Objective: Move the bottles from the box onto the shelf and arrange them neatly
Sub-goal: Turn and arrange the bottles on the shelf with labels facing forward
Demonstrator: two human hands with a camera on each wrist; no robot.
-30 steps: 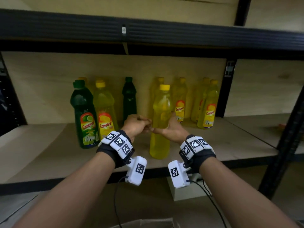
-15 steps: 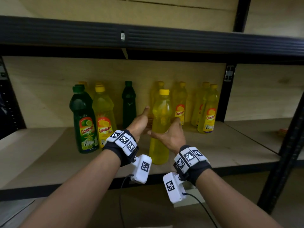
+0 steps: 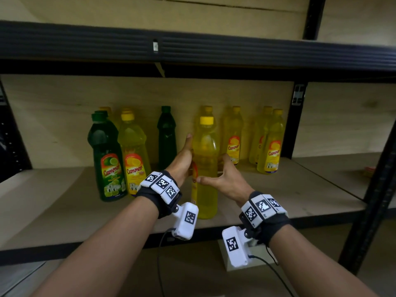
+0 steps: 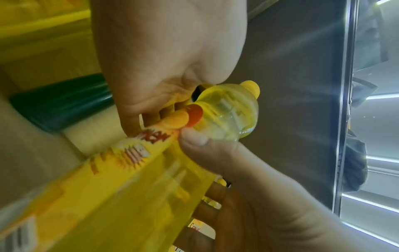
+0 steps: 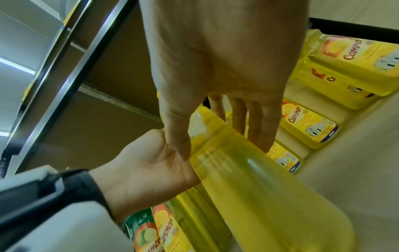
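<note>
A yellow bottle [image 3: 206, 168] with a yellow cap stands upright near the front edge of the wooden shelf [image 3: 53, 200]. Its label faces left, and only the label's edge shows in the head view. My left hand [image 3: 182, 161] cups the bottle's left side, thumb pointing up, fingers behind it. My right hand [image 3: 222, 179] holds its right side, thumb across the front, fingers round the far side. The left wrist view shows my left hand [image 4: 168, 59] on the yellow bottle [image 4: 129, 187]. The right wrist view shows my right hand [image 5: 220, 59] straddling the bottle [image 5: 259, 187].
A green lime bottle [image 3: 107, 159] and a yellow one [image 3: 134, 159] stand front left, with a dark green bottle [image 3: 166, 136] behind. Several yellow bottles [image 3: 271, 146] stand at the back right. A black beam [image 3: 192, 48] runs overhead, and black posts [image 3: 372, 200] stand to the right.
My hands were touching each other in front of the bottle; they have parted and closed on its two sides. The bottle has turned, so its label edge now shows on the left.
</note>
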